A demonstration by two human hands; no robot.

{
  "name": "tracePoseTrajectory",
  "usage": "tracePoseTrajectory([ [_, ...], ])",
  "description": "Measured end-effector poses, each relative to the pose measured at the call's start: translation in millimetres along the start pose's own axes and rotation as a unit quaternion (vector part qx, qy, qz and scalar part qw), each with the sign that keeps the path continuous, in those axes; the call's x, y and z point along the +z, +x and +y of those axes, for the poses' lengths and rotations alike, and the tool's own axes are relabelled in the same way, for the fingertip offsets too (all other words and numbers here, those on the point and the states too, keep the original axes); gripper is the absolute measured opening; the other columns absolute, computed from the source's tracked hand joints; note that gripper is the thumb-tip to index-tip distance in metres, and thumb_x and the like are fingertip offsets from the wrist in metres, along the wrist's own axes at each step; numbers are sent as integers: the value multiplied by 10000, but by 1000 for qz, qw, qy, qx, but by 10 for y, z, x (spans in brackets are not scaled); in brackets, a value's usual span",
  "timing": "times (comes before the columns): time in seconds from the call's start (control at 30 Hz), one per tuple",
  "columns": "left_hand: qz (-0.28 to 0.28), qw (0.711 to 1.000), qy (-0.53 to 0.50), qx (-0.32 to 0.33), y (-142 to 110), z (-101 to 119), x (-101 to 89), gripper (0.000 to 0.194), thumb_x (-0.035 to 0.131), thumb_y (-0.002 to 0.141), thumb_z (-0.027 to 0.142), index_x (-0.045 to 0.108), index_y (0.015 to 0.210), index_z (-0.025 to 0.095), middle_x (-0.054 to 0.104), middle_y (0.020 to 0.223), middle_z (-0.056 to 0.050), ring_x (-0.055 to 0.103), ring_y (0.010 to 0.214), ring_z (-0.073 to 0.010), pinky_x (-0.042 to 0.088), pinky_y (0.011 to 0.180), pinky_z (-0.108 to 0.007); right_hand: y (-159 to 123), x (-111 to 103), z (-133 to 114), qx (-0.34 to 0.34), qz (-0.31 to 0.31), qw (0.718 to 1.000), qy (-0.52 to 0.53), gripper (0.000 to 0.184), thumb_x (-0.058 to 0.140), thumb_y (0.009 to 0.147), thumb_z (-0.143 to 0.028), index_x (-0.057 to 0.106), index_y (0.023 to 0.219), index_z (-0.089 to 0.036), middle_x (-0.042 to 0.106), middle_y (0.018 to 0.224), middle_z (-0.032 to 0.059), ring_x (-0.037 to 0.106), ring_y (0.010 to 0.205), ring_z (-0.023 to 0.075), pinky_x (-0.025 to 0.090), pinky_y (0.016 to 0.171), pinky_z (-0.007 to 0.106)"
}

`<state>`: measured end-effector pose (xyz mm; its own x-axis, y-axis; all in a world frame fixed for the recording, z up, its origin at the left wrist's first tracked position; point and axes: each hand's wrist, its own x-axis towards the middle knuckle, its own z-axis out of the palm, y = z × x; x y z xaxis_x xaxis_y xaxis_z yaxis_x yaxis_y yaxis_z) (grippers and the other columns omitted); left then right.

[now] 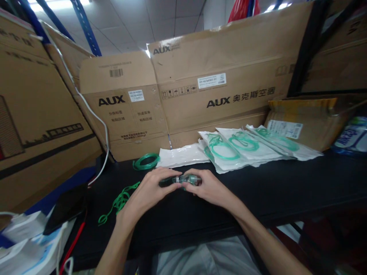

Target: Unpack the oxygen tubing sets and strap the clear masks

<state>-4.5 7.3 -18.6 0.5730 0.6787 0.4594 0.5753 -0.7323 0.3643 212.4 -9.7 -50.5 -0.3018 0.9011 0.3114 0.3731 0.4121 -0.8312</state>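
Observation:
Above the middle of the black tabletop, both of my hands are closed on a small dark and clear greenish object. My left hand pinches its dark end between thumb and fingers. The clear greenish end sits in the grip of my right hand. Fingers cover much of the object, so its exact kind is unclear, as is whether it is one piece or two. A tangle of thin green cord lies beside my left wrist. Behind my left hand rests a coil of green tubing.
White pouches with green coiled tubing overlap at the back right; a flat white packet lies beside them. Cardboard sheets stand behind. At left are a dark phone, white plugs and cables. A blue-labelled package is far right.

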Motion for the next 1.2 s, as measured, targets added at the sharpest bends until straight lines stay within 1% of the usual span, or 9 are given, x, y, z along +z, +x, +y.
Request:
tracePoseTrajectory([
  [0.1,-22,999,-40,-26,-6,20,-55,276,674,906,422,726,1134,275,740,1147,5,663,1083,-180,473,996,-292,-10,-9,-1,-20,6,998,-65,229,655,807,-302,738,990,-190,702,797,6,610,734,156,418,677,243],
  [0.23,-32,996,-55,-68,-112,36,-154,263,678,899,422,694,1109,265,721,1137,11,652,1079,-171,467,996,-288,-19,-15,2,-11,-2,996,-85,258,639,836,-364,735,1009,-200,699,796,11,597,732,166,405,672,247],
  [0.47,-84,992,45,-83,-584,-73,-189,192,646,914,407,628,861,224,689,1135,-21,624,1093,-194,429,1055,-375,-23,17,36,-1,-12,996,-84,275,638,846,-411,727,1012,-211,674,791,22,569,725,178,403,670,260],
  [0.57,-98,988,77,-96,-696,-163,-192,190,654,902,420,675,997,257,694,1166,-27,623,1111,-211,413,1093,-412,-18,30,58,-11,-15,997,-71,274,644,849,-413,725,1026,-220,670,783,18,576,727,180,404,664,260],
  [0.63,-90,987,83,-105,-727,-213,-200,348,670,888,435,651,1207,296,700,1183,-32,624,1125,-224,396,1119,-435,-12,27,68,-14,-13,998,-63,272,645,852,-405,722,1033,-217,658,761,11,573,706,174,400,644,255],
  [0.7,-87,986,85,-114,-743,-248,-213,467,666,889,449,598,1332,319,702,1196,-39,622,1140,-233,393,1127,-445,-5,18,75,-16,-11,998,-58,274,647,853,-403,719,1037,-213,645,746,5,569,692,167,395,628,249],
  [0.87,-92,981,104,-137,-809,-294,-258,418,646,893,488,660,1278,327,687,1241,-43,613,1176,-243,467,1071,-416,2,4,81,-19,-11,998,-51,271,648,861,-406,710,1049,-221,622,716,-14,552,662,147,383,612,238],
  [1.07,-90,980,108,-144,-850,-264,-265,407,630,896,511,681,1245,308,662,1314,-34,575,1257,-245,407,1138,-432,7,2,58,-25,-18,999,-39,283,656,870,-409,702,1068,-212,627,722,-20,536,632,133,383,604,234],
  [1.2,-87,977,114,-158,-768,-258,-219,360,551,946,490,718,1187,283,698,1247,-43,610,1206,-248,410,1123,-442,26,-47,42,-56,4,997,-43,284,686,862,-394,715,1081,-215,700,919,18,588,739,150,430,693,253],
])
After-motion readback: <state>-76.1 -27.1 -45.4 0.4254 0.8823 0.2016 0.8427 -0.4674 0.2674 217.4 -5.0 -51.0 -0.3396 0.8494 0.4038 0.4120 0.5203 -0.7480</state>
